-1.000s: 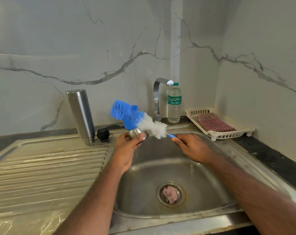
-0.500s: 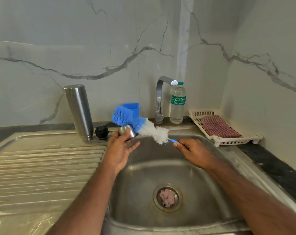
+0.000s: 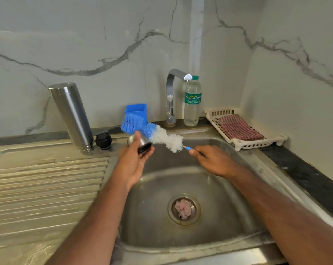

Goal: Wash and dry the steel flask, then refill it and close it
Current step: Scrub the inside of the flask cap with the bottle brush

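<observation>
The steel flask (image 3: 72,116) stands upside down on the drainboard at the back left, with its black stopper (image 3: 103,140) beside it. My left hand (image 3: 132,161) holds the flask's small steel cap (image 3: 140,142) between thumb and fingers over the sink's left edge. My right hand (image 3: 209,158) grips the thin handle of a blue and white bottle brush (image 3: 154,135). The bristles lie just behind and above the cap, touching or nearly touching it.
The steel sink (image 3: 209,188) has a pink scrap in its drain (image 3: 183,209). Behind it stand a tap (image 3: 171,96), a water bottle (image 3: 192,101) and a blue cup (image 3: 137,111). A white tray (image 3: 257,145) with a checked cloth (image 3: 240,128) sits at right.
The cap in my left hand has tipped so its dark open end faces right and down. The brush has drawn slightly away from the cap's mouth. The camera has shifted a little.
</observation>
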Demonstrator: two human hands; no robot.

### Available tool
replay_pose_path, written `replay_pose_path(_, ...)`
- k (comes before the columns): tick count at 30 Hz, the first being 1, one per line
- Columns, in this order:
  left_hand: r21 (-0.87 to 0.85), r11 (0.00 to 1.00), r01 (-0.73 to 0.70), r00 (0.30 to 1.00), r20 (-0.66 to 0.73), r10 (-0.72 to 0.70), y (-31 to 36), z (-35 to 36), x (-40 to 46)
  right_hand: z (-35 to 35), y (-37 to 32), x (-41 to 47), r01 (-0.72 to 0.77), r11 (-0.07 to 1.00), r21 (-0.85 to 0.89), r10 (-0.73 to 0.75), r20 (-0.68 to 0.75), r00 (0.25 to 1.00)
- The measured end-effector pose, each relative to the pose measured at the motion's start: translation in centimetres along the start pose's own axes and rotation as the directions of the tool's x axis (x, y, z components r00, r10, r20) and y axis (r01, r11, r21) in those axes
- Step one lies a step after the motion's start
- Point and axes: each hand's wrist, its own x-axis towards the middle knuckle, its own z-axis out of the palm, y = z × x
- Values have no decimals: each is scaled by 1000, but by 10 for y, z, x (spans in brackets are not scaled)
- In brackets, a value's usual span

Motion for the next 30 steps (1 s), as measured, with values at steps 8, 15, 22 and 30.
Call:
replay_pose_path(8, -27, 1000, 9, 995, -97, -12, 1, -6, 2, -4, 0, 0, -32, 992, 121, 27, 47, 999)
replay_pose_path(15, -92, 994, -50, 996, -82, 42, 9, -12, 1, -8, 1, -1, -24, 989, 148, 19, 36, 999)
replay_pose_path(22, -28, 1000, -14, 999, -47, 13, 7, -1, -10, -5, -14, 0, 6, 988, 155, 0, -39, 999)
replay_pose_path(30, 18, 1000, 20, 998, 55, -21, 5, 8, -17, -1, -18, -1, -34, 995, 94, 35, -11, 999)
